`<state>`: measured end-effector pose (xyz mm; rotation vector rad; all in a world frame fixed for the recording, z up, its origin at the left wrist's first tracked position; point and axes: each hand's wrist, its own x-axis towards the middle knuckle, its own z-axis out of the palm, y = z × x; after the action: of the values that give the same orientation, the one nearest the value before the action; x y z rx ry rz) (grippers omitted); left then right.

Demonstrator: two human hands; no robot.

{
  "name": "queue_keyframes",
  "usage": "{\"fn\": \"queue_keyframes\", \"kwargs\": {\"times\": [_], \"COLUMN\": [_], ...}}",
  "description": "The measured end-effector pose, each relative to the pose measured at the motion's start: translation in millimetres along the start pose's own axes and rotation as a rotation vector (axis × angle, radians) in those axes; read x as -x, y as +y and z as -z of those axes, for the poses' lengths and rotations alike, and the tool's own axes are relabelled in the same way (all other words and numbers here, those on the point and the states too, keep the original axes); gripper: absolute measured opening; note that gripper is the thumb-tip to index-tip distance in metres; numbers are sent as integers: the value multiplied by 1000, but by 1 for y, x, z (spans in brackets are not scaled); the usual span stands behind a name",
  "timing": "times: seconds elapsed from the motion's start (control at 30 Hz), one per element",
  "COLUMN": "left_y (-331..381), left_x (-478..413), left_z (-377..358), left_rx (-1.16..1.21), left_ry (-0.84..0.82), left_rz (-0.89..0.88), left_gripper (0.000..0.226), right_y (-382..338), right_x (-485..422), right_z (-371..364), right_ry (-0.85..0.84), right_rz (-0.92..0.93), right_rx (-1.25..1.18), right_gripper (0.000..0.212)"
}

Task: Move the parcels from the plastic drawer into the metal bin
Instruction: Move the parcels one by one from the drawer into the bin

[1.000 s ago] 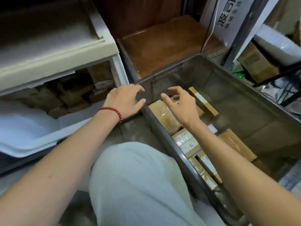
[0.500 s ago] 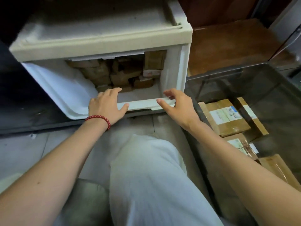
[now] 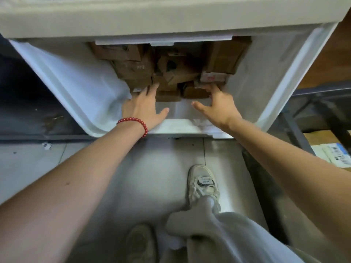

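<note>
Nearest, a leg in loose pale grey trousers (image 3: 228,242) is bending over the grey tiled floor (image 3: 152,168). An off-white laced sneaker (image 3: 202,184) is standing flat on that floor, and a second, blurred sneaker (image 3: 140,242) is showing near the floor's near edge. Two bare forearms are stretching forward, and a red bead bracelet (image 3: 133,123) is circling the left wrist.

Beyond it, the left hand (image 3: 144,107) is lying inside the white translucent plastic drawer (image 3: 76,86), just past its front rim. Its fingers are straight and spread, its thumb is wide apart, and its fingertips are touching the near edge of the pile of brown cardboard parcels (image 3: 171,71).

The right hand (image 3: 220,105) is sitting beside it, with the thumb held well apart and the fingers bending against a small brown cardboard parcel (image 3: 193,92) at the pile's near right. The fingertips are blurring, so I cannot tell whether they are gripping it.

The parcels are filling the back of the drawer, heaped at mixed tilts. Above them the beige plastic cabinet frame (image 3: 171,18) is overhanging the drawer. At the right, the dark grey metal bin (image 3: 321,90) is standing just beside the drawer, with a white-labelled brown parcel (image 3: 330,152) lying inside.
</note>
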<state>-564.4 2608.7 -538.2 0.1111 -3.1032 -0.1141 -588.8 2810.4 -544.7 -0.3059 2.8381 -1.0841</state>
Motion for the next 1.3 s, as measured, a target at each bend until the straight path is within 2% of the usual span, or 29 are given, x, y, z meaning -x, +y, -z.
{"fn": "queue_keyframes", "kwargs": {"times": [0.1, 0.33, 0.6, 0.77, 0.9, 0.97, 1.1, 1.3], "left_y": [7, 31, 31, 27, 20, 16, 10, 7], "left_x": [-26, -89, -117, -86, -39, -17, 21, 73], "left_z": [-11, -21, -17, -19, -20, -16, 2, 56], "left_rx": [11, 52, 193, 282, 413, 491, 681, 867], "left_ry": [6, 51, 73, 138, 114, 95, 18, -75], "left_rz": [-41, -15, 66, 37, 49, 53, 96, 104], "left_gripper": [81, 103, 103, 98, 90, 88, 93, 89], "right_y": [3, 14, 18, 13, 10, 7, -6, -26], "right_x": [-27, -59, -63, -51, -35, -23, 11, 78], "right_z": [-11, -18, -17, -15, -12, -12, -7, 14], "right_ry": [-24, 8, -6, 20, -56, -92, -48, 71], "right_rz": [-25, -54, -48, -36, -109, -132, -150, -34], "right_rx": [17, -44, -63, -98, -60, -71, -209, -376], "right_gripper": [59, 65, 71, 79, 97, 100, 89, 76]}}
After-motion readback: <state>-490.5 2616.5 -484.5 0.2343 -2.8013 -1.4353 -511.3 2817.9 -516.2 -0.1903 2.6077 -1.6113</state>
